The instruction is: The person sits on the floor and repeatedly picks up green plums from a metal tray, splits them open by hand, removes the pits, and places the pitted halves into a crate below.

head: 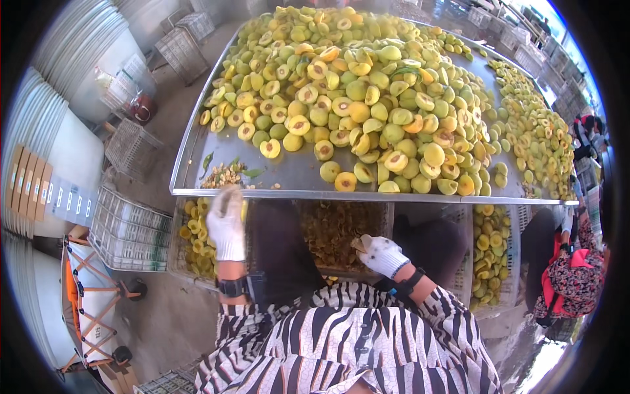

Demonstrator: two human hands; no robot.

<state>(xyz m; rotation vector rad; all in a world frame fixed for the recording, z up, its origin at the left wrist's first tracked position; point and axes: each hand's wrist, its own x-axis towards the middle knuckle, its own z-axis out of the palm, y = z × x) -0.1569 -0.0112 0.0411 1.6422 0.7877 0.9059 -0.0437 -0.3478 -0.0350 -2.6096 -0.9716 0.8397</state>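
Note:
A large heap of halved yellow-green stone fruit (344,103) covers the metal table (295,172). My left hand (226,224), in a white glove, hangs over a crate of fruit halves (197,246), fingertips near the table's front rim; whether it holds anything is unclear. My right hand (381,253), gloved too, is above a crate of brown fruit pits (339,231), with a small brownish object pinched between thumb and fingers, too small to name surely. Small pits and scraps (224,176) with green leaves lie at the table's front left corner.
A plastic crate (130,231) stands left of the table, more crates behind it. A folding wagon (93,300) is at the lower left. Another crate of fruit halves (489,251) is right of my legs. A co-worker (573,280) sits at the far right.

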